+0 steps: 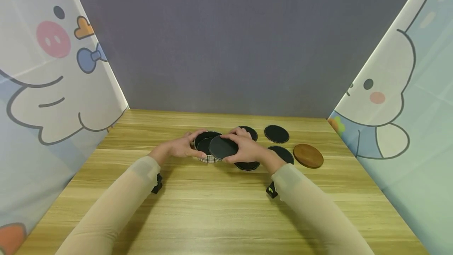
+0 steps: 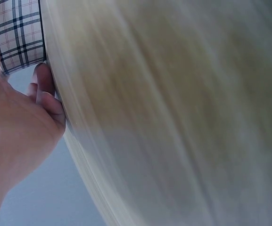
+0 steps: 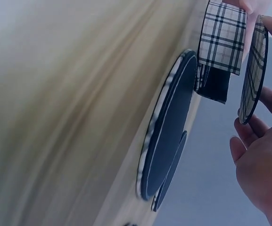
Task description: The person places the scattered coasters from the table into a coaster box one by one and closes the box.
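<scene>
A round plaid coaster holder with a dark inside stands on the table, and a black disc shows within it. My left hand grips its left side, thumb at the front and fingers at the back. Between thumb and fingers, my right hand holds a round coaster, tilted over the holder's right edge. Its upper face is black; the right wrist view shows plaid on the coaster's underside, with a gap to the plaid holder. Black coasters lie beneath and beside the right hand.
Right of the hands lie further black coasters and a brown wooden disc. The wood-grain table meets a grey panel at the back. Cartoon-printed cloths stand at both sides.
</scene>
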`<state>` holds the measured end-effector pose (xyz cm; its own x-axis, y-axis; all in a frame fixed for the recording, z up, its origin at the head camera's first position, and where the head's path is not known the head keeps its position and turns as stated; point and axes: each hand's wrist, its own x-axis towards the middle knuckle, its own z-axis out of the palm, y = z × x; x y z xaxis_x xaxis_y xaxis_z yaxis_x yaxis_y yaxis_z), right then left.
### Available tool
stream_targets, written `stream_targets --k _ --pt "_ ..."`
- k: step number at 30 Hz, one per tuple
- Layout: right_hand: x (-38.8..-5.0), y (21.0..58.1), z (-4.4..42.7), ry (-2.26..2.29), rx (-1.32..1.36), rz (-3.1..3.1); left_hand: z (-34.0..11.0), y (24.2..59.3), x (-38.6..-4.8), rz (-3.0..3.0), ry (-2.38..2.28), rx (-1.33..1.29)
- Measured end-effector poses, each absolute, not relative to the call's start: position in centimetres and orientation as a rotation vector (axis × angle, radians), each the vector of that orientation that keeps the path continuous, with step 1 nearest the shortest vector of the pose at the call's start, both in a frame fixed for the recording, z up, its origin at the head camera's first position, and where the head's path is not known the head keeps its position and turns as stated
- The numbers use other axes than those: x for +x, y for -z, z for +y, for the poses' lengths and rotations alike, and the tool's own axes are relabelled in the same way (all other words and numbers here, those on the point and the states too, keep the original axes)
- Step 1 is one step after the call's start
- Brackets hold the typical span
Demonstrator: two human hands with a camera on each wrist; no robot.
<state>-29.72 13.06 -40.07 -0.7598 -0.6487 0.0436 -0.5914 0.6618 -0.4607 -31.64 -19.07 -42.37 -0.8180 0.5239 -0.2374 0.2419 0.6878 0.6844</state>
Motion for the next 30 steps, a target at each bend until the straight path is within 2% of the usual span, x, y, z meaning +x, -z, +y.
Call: stream_targets --k 15,30 --pt "-31.9 40.6 9.6 0.673 -0.954 2.761 -19.0 42.3 -31.6 2.434 -0.964 0.599" --pt "-32.2 40.5 8.0 0.632 -0.973 2.74 -19.1 42.1 -31.6 2.417 -0.985 0.613"
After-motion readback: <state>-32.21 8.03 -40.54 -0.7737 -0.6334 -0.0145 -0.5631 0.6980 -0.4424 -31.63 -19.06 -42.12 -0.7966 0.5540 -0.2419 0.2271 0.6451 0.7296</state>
